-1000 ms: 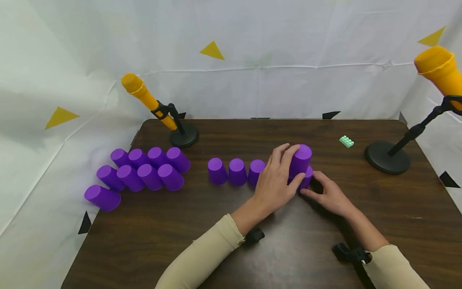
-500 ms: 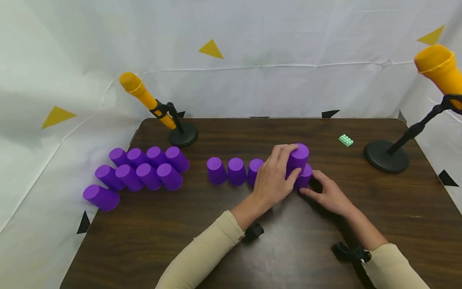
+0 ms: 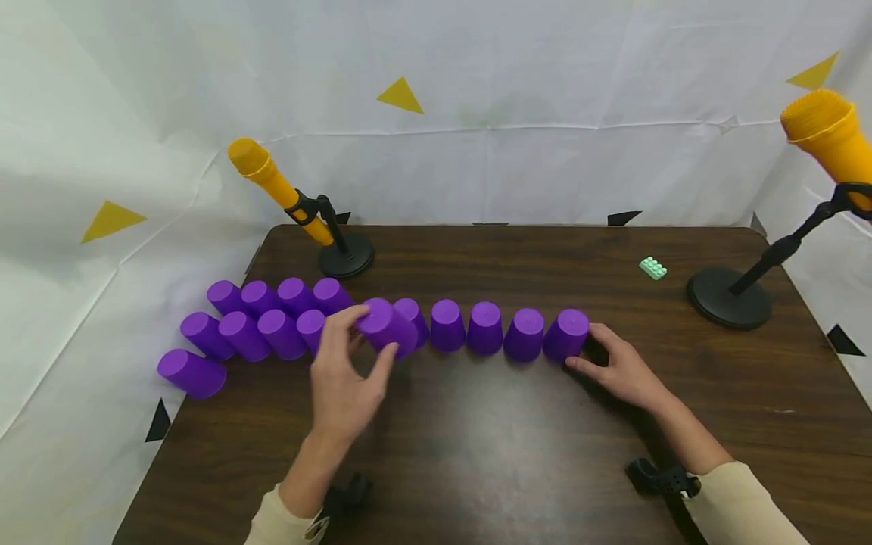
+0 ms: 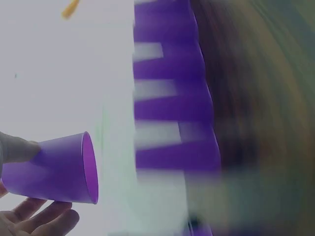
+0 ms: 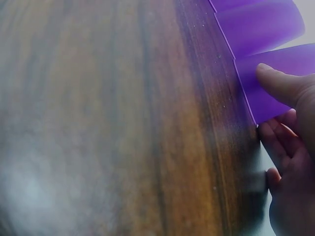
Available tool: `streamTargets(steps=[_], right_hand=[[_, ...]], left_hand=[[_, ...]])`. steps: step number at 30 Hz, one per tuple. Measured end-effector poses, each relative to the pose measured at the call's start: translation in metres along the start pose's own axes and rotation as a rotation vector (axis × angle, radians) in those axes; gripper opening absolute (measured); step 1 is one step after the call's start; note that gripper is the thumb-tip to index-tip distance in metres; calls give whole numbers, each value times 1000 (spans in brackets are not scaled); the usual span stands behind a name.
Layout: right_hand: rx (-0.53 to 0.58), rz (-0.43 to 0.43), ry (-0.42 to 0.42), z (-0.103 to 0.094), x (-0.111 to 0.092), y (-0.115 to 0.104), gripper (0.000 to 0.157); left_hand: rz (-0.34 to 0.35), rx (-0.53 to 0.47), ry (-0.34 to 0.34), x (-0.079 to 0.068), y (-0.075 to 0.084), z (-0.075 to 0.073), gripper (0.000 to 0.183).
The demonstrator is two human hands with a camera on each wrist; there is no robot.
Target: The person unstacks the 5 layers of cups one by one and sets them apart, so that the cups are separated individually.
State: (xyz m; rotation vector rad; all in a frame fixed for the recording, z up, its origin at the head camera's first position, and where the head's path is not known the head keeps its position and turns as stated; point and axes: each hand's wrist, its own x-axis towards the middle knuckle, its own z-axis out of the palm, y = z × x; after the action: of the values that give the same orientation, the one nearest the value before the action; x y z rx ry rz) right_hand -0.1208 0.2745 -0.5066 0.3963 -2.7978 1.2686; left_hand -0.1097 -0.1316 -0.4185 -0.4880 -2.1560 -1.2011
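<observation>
No text, label, brand, number or sign can be read in any of the three views

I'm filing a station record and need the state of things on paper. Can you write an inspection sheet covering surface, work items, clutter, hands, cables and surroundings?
Surface: dark wood-grain table, with glare toward its near middle.
Work items: row of five purple cups, bases up; cluster of nine more cups at left; one held cup, tilted.
Clutter: pale green brick; two yellow microphones on black stands.
Left hand: fingers hold the held cup off the table.
Right hand: thumb and fingers around the right-end cup.
Cables: nothing seen.
Surroundings: white sheeting with yellow triangles and black marks.
</observation>
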Motion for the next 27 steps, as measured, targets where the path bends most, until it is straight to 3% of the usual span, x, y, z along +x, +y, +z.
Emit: streamTargets(steps=[3,6,11,15,20,27], right_hand=[[0,4,-5,0,0,1,54],[3,2,-2,1,0,2,54],[5,7,-9,1,0,2,55],[8,18,-14,0,-1,2,55],[8,20,-14,0,-2,1,55],[5,15,-6,1,-1,1,54]], left_hand=[[-91,113,113,-15,-28,-45,58],[-219,273,180,-26,-54,-83,60],[-460,494,139,-35,-89,-123,61],[-562,546,79,-35,-108,-135,60],[-592,593,50,-34,-122,-137,59],[-609,615,52,-37,-131,-137,58]])
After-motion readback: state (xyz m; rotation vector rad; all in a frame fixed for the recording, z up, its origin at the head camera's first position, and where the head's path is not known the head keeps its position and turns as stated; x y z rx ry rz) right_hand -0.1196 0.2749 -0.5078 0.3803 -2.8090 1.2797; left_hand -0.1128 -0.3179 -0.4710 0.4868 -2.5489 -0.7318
